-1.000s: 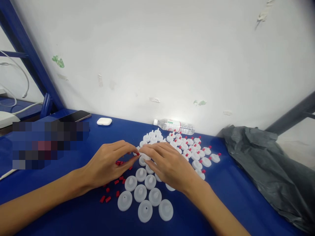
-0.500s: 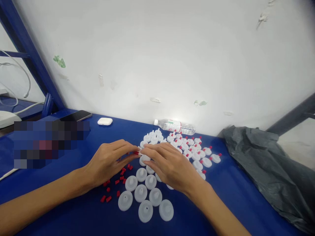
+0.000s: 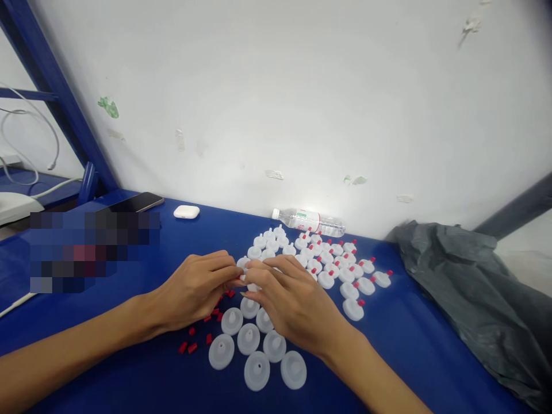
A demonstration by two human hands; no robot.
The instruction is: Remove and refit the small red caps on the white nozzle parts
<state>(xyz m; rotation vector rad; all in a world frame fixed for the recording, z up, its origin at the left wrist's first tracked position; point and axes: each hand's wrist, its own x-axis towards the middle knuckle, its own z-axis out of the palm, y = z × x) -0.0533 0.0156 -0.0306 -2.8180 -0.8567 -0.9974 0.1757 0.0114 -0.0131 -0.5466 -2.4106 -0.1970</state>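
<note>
My left hand is closed in a pinch on a small red tip cap, of which only a sliver shows. Meeting it fingertip to fingertip, my right hand grips a white nozzle cap, mostly hidden by the fingers. Below the hands lie several round white nozzle caps, their spouts bare. Loose red tip caps are scattered beneath and in front of my left hand. Beyond my right hand, several white nozzle caps with red tips form a group; bare-spouted ones stand behind the fingers.
A clear plastic bottle lies against the white wall. A white earphone case and a phone rest at the back left of the blue table. A dark plastic bag covers the right side.
My left fingers have curled in tighter at the meeting point, and my right hand has shifted slightly down. The view has moved a little, uncovering a red-tipped cap to the right of my right hand.
</note>
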